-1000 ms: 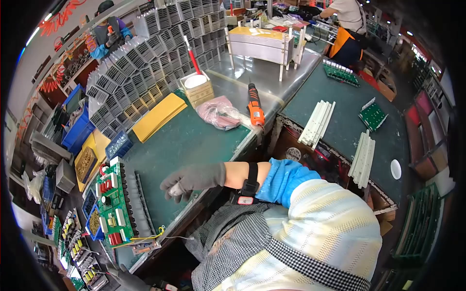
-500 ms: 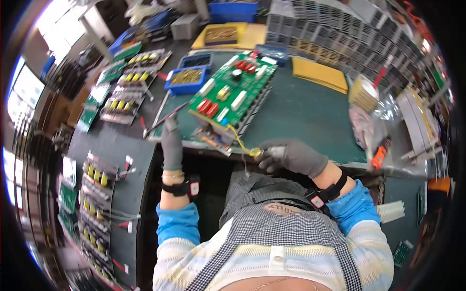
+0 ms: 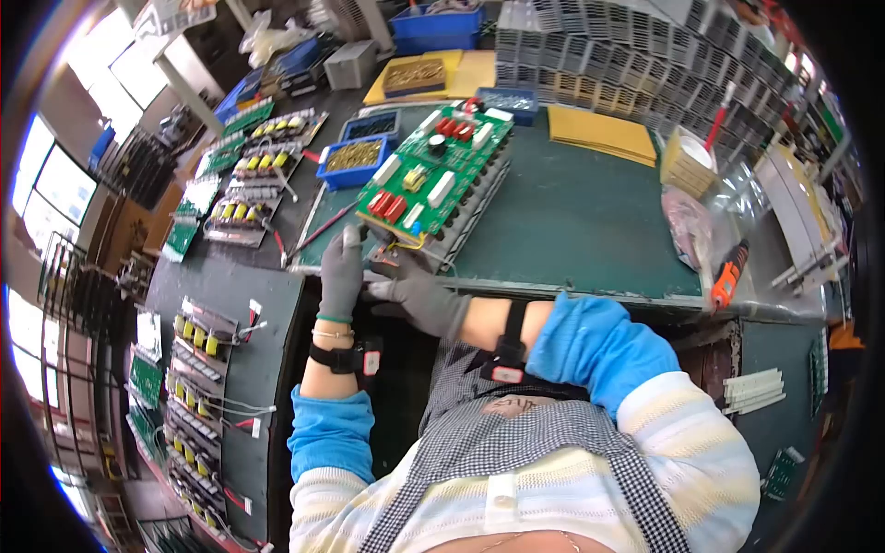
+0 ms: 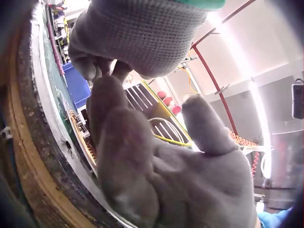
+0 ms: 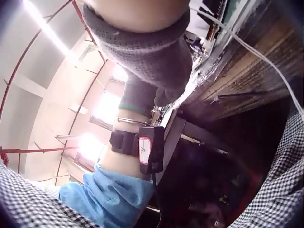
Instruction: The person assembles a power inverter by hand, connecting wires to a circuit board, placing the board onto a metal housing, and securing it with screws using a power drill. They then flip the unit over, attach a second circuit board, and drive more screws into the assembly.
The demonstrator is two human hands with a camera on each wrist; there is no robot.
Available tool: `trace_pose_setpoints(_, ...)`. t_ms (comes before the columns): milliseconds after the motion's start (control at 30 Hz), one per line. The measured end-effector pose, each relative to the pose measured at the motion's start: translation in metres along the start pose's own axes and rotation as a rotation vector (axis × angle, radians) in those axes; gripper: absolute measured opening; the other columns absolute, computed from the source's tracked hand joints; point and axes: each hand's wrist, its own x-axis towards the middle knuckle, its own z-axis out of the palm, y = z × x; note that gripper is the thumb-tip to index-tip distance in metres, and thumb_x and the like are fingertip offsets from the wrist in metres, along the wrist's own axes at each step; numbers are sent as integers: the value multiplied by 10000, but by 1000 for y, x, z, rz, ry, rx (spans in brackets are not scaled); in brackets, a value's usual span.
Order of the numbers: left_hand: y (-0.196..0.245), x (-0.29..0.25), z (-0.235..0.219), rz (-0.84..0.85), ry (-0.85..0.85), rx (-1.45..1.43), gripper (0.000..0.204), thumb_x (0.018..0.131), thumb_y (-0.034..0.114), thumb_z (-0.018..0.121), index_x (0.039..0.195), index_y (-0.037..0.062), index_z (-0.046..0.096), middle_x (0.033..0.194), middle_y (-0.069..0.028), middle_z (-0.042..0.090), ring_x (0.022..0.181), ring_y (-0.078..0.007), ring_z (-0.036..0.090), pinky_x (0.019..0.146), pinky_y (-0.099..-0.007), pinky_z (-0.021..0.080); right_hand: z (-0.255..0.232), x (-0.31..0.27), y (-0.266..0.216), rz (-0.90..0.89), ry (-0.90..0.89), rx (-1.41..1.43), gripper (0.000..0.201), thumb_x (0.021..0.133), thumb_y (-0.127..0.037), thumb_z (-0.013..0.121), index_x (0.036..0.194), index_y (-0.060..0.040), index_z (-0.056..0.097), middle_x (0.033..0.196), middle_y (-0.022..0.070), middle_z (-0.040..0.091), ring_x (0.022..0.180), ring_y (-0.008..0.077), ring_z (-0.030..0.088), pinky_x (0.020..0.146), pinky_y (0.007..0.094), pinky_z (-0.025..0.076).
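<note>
My gloved left hand (image 3: 341,276) is at the front edge of the bench, fingertips right at the near left corner of a green circuit board (image 3: 433,170). The board sits on a finned grey heatsink (image 3: 475,207) and carries red and white parts. Just right of the left hand, my gloved right hand (image 3: 419,300) reaches across below the board's near end. In the left wrist view, the right hand's thumb (image 4: 206,126) stands apart from its fingers, whose tips overlap the curled left hand (image 4: 137,38). What the left fingertips hold cannot be told. A yellow wire (image 3: 415,242) shows beside the board's end.
Blue bins (image 3: 355,161) of small hardware stand left of the board. Yellow sheets (image 3: 604,134) lie behind, before stacked grey heatsinks (image 3: 590,55). An orange power screwdriver (image 3: 728,275) lies at the right. Assembled boards with yellow parts (image 3: 194,405) line the left side table.
The view has swung left from the right side of the bench. My right hand has moved left from beside the yellow wire to the left hand. The left hand has shifted slightly right, towards the board's corner.
</note>
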Motion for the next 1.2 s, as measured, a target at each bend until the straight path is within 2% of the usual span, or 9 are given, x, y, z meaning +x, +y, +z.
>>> trace_pose_setpoints(100,3,0,1,-3,-5,12,482,995,343,425,1099,-86,619,1048,-184,671,991,-248,630,880,-344,465,8,-3,0,-159,-8,89,636,851,-77,632,1404,-107,318,1280,100,493,1169,205,483,872,352,495)
trace_pose_setpoints(233,15,-5,1,-35,-44,-6,512,1002,375,418,1075,-87,629,1033,-160,676,953,-212,623,861,-327,465,-20,4,22,-458,0,-342,571,869,-118,620,1379,-74,366,1280,103,482,1173,187,460,890,318,468)
trace_pose_setpoints(300,25,-12,0,-54,-98,3,508,1004,375,416,1072,-79,633,1023,-150,678,929,-196,619,846,-316,463,-26,-10,19,-469,-8,-346,530,876,-134,613,1356,-64,400,1260,94,486,1147,170,468,891,300,455)
trace_pose_setpoints(433,41,-33,3,-29,-169,35,489,1002,373,420,1101,-57,629,1012,-121,668,928,-167,591,814,-297,452,-29,-83,-33,-179,59,-132,450,906,-210,573,1313,-69,443,1151,39,525,1062,124,514,886,313,466)
trace_pose_setpoints(567,44,-36,-2,-70,-124,-17,462,1002,354,432,1125,-50,619,1038,-112,656,969,-170,585,839,-294,450,-85,-116,-66,-221,22,-268,449,942,-330,541,1291,-60,459,1114,53,563,954,134,581,815,299,508)
trace_pose_setpoints(633,37,-29,2,-61,-138,-103,453,997,347,445,1180,-40,595,1107,-107,636,1019,-169,574,843,-293,449,-107,-131,-89,-200,23,21,474,947,-388,536,1278,-54,474,1060,60,588,873,139,609,753,277,526)
trace_pose_setpoints(767,43,-15,24,-90,-214,-162,493,976,392,474,1228,-20,574,1194,-96,602,1082,-185,552,882,-312,435,-135,-156,-129,-156,130,30,494,955,-497,465,1084,-25,536,903,52,598,781,140,606,694,283,511)
trace_pose_setpoints(933,40,19,57,-83,-296,-158,514,986,414,449,1267,-9,534,1222,-85,566,1126,-195,524,870,-310,429,-191,-162,-163,-123,292,170,486,896,-584,532,854,-101,572,686,8,508,556,127,517,484,244,422)
trace_pose_setpoints(1200,22,78,90,-133,-240,-400,693,971,492,455,1448,16,293,1454,-140,358,1333,-280,377,1056,-391,322,-178,-201,-148,-330,597,21,297,987,-361,474,1070,-85,546,920,37,597,762,158,620,628,272,508)
